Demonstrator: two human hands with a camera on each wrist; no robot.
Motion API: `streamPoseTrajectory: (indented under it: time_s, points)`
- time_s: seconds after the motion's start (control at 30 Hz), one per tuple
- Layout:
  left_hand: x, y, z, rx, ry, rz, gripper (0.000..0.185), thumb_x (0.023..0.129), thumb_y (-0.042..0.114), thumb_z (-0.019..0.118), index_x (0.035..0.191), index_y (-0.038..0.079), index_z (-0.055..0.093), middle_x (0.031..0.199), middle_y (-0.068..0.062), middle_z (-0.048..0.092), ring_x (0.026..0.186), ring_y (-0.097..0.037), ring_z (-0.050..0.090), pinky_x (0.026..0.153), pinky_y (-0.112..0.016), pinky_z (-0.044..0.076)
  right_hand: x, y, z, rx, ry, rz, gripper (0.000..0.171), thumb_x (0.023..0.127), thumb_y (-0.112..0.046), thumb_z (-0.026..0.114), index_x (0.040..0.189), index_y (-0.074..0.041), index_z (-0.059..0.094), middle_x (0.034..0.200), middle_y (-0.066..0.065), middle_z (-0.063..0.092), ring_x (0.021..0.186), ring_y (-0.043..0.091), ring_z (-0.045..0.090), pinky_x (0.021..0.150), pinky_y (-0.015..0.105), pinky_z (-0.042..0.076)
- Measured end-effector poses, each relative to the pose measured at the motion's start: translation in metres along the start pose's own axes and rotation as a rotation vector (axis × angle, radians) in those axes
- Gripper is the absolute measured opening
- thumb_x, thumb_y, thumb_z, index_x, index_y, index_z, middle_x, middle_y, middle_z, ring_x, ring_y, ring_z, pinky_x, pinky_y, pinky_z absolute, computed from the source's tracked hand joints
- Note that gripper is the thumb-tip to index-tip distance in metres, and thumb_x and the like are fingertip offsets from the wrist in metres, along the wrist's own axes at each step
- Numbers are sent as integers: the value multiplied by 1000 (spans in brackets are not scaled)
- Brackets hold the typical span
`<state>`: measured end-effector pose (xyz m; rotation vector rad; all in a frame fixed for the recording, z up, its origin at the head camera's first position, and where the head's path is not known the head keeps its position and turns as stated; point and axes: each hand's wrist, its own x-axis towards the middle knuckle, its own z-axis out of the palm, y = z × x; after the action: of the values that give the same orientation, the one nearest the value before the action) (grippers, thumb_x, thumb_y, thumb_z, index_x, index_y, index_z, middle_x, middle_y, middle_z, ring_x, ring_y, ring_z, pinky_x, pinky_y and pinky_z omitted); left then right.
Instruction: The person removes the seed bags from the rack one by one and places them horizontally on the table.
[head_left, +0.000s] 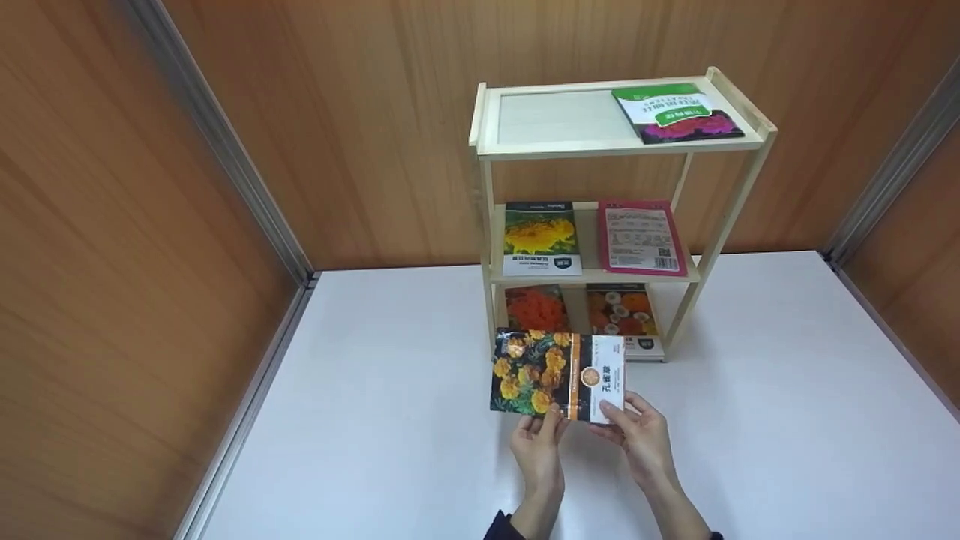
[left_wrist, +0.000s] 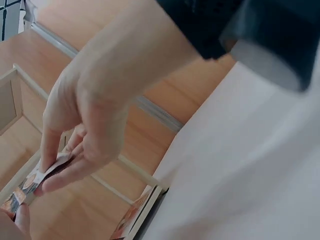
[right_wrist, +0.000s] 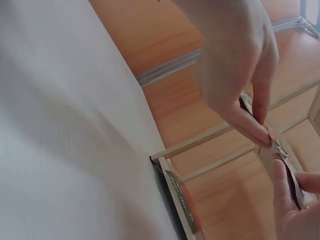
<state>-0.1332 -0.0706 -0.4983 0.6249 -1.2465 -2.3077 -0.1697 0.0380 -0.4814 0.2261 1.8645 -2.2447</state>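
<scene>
Orange-flower packet point(head_left: 532, 371) was held sideways in front of the rack point(head_left: 555, 120), overlapping its bottom shelf in the head view. Left hand point(head_left: 538, 457) pinched the packet's near edge; right hand point(head_left: 646, 444) pinched the white end. Several fingers were hidden behind it. Packet also covered the lower parts of the red-flower packet point(head_left: 538, 306) on the rack's bottom left and the orange-and-white packet point(head_left: 621, 306) on the bottom right. Forearms cut off by the bottom border; small print unreadable.

Wrist views added the grip side-on: left wrist showed right thumb and fingers on opposite faces of the white end; right wrist showed the left hand's pinch, packet nearly edge-on. Each wearer-side hand was cropped in a corner. Only head showed the yellow-flower packet point(head_left: 538, 234), rack's middle left, pink packet point(head_left: 643, 238), middle right, and green-and-white packet point(head_left: 679, 112), top right. Dark sleeve point(left_wrist: 197, 22) filled more of left wrist; pale round part beside it, unclear.
</scene>
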Motion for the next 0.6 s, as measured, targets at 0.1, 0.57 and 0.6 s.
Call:
streamPoseTrajectory:
  time_s: [0.1,0.57,0.6]
  points:
    - [4,7,-5,32,-61,-4,31,82,0,58,109,-15,48,92,-15,61,83,-20,62,74,-29,50,3,-7,-6,-77,-57,-3,38,85,-7,57,119,5,46,99,16,63,81,23,64,69,31,52]
    - [17,34,-30,249,-326,-94,33,79,0,58,109,-13,51,97,-20,62,84,-26,63,71,-31,51,16,-33,-48,-210,-181,-50,35,84,-7,58,113,10,48,83,14,65,70,23,63,64,34,52]
    - [18,36,-31,258,-344,-93,33,79,0,57,109,-14,50,97,-20,62,84,-26,63,71,-32,51,16,-33,-49,-219,-191,-52,36,84,-6,58,113,11,48,84,15,65,70,24,63,64,34,52]
